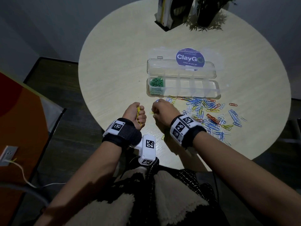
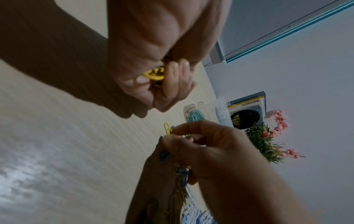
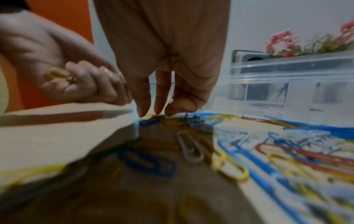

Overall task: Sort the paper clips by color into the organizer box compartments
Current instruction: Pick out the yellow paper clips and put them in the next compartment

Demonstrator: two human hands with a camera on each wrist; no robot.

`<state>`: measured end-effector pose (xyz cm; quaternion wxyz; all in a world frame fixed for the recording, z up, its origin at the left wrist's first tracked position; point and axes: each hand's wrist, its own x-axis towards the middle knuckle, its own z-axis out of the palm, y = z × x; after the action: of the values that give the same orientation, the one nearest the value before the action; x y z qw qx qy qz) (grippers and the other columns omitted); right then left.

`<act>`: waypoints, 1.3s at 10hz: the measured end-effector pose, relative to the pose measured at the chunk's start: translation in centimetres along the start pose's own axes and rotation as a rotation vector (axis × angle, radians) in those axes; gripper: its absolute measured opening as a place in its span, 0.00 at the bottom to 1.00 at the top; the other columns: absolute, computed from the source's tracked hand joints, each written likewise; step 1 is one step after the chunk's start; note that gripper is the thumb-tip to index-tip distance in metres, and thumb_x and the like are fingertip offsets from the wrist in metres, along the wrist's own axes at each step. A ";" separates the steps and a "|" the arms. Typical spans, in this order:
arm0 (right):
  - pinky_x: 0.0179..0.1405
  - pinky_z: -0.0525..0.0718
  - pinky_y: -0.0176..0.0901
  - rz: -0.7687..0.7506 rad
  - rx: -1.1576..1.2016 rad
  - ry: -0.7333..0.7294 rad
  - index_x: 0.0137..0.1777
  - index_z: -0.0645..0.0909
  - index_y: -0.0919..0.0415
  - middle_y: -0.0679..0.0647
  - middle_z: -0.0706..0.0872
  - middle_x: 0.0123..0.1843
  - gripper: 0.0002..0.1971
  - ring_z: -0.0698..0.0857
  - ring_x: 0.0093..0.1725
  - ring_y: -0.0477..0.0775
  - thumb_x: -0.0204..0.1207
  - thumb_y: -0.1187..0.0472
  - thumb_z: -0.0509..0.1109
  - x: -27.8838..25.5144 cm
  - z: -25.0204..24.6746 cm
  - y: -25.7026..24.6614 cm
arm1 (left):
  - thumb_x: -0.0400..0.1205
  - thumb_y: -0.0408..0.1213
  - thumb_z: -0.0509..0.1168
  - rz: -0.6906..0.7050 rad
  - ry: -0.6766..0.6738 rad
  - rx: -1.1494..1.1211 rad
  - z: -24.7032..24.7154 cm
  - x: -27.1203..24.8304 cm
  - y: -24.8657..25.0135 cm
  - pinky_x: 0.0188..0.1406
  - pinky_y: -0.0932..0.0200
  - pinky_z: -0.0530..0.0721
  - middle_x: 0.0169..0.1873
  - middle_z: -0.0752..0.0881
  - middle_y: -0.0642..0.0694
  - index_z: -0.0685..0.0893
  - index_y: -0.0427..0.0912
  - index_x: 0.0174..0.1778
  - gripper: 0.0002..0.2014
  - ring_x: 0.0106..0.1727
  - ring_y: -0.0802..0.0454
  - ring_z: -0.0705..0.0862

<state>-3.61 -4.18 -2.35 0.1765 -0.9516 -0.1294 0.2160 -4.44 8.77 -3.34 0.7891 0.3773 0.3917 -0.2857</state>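
My left hand [image 1: 138,114] is a fist clenched round a bunch of yellow paper clips [image 1: 138,111], held just above the table's near edge; the bunch [image 2: 154,75] pokes out between its curled fingers. Right beside it, my right hand [image 1: 154,111] pinches a single yellow clip [image 2: 167,128] at its fingertips, at the left end of the mixed clip pile [image 1: 211,115]. The clear organizer box [image 1: 218,93] lies open beyond the pile. Green clips [image 1: 156,84] fill its leftmost compartment; the other compartments look empty.
Blue, white, red and yellow clips lie scattered right of my right hand and under its wrist. The box lid [image 1: 182,69] with a purple sticker lies flat behind the box. A book stand [image 1: 164,13] and a potted plant [image 1: 208,10] stand at the round table's far edge.
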 end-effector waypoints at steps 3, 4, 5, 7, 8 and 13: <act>0.44 0.74 0.46 0.080 0.174 0.185 0.43 0.75 0.59 0.63 0.85 0.50 0.07 0.81 0.53 0.64 0.73 0.73 0.62 -1.1 0.1 1.6 | 0.85 0.41 0.48 0.014 0.005 0.007 0.5 0.4 -0.6 0.06 0.74 0.52 0.07 0.64 0.52 0.64 0.45 0.27 0.19 0.06 0.59 0.59; 0.52 0.78 0.51 0.184 0.133 0.251 0.60 0.76 0.62 0.67 0.84 0.57 0.14 0.81 0.59 0.67 0.76 0.70 0.62 -0.5 -1.5 3.8 | 0.85 0.42 0.48 0.011 0.009 0.020 0.7 0.5 -0.6 0.06 0.74 0.51 0.07 0.64 0.52 0.63 0.45 0.27 0.18 0.06 0.59 0.59; 0.59 0.78 0.57 0.185 -0.077 0.117 0.70 0.73 0.61 0.68 0.79 0.62 0.20 0.77 0.64 0.69 0.78 0.68 0.61 0.0 -2.7 5.1 | 0.85 0.42 0.49 0.005 0.008 0.032 1.1 0.6 -0.5 0.06 0.73 0.52 0.07 0.64 0.52 0.64 0.46 0.27 0.18 0.06 0.59 0.59; 0.54 0.78 0.54 0.076 -0.176 0.097 0.60 0.80 0.66 0.68 0.80 0.58 0.14 0.78 0.62 0.67 0.77 0.71 0.60 -0.9 -2.9 5.7 | 0.85 0.42 0.49 -0.002 0.012 0.048 1.5 0.9 -0.4 0.06 0.73 0.52 0.07 0.64 0.52 0.64 0.46 0.27 0.18 0.06 0.59 0.59; 0.49 0.76 0.48 0.086 -0.048 0.129 0.52 0.85 0.67 0.68 0.83 0.54 0.12 0.81 0.58 0.67 0.74 0.73 0.61 -1.6 -2.6 6.2 | 0.85 0.42 0.49 -0.004 0.017 0.052 1.5 1.0 -0.5 0.06 0.73 0.52 0.07 0.63 0.51 0.64 0.46 0.27 0.18 0.06 0.59 0.59; 0.55 0.77 0.49 0.204 0.004 0.176 0.54 0.81 0.73 0.69 0.81 0.57 0.12 0.80 0.58 0.67 0.76 0.66 0.64 1.0 -2.6 4.6 | 0.84 0.42 0.49 -0.015 0.034 0.067 1.6 1.4 -0.1 0.07 0.76 0.52 0.07 0.64 0.52 0.64 0.46 0.26 0.18 0.06 0.59 0.59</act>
<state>-0.72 -8.77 -2.33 0.1662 -0.9747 -0.0155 0.1487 -3.16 7.15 -3.87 0.7670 0.4055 0.3982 -0.2980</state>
